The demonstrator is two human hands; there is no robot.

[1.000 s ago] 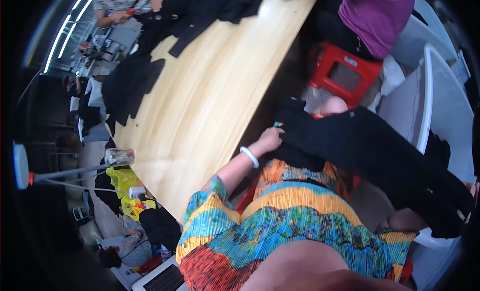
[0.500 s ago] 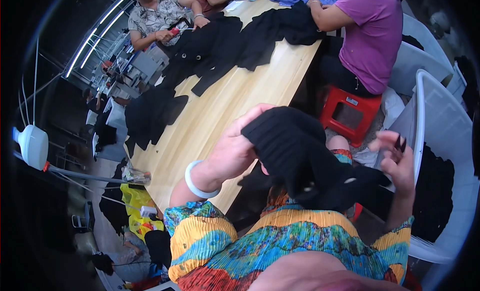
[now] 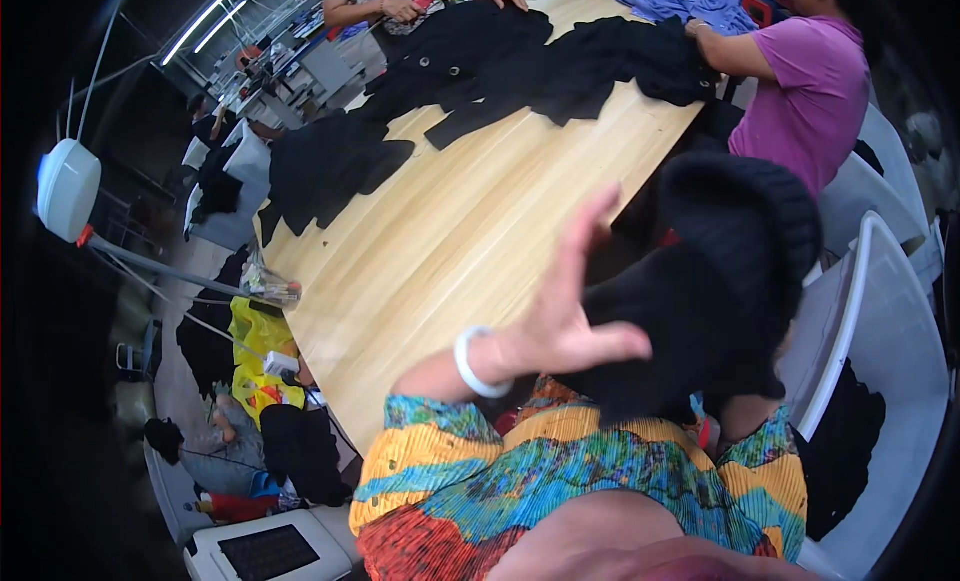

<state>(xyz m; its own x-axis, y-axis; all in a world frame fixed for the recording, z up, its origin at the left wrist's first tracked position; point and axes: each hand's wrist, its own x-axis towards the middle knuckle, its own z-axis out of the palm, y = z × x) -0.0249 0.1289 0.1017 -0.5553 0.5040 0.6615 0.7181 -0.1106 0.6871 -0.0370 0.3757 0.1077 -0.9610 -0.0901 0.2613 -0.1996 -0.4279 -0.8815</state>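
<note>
A black knitted garment (image 3: 715,281) with a ribbed band hangs bunched in front of me, right of centre. My left hand (image 3: 570,321), with a white bangle at the wrist, is raised at the garment's left side. Its fingers are stretched and spread from the thumb, with nothing gripped. My right forearm (image 3: 748,417) rises behind the cloth. The garment covers my right hand, so its fingers and its hold do not show.
Black garments (image 3: 480,71) lie across the far side of the wooden table (image 3: 470,241). A co-worker in a purple shirt (image 3: 815,91) sits at the right; another stands opposite. White bins (image 3: 855,321) flank my right. A yellow bag (image 3: 258,351) lies by the table's left corner.
The garment has moved up and right and is turned, its ribbed band now at the right. My left hand has let go of it and opened. My right hand has become hidden behind the cloth.
</note>
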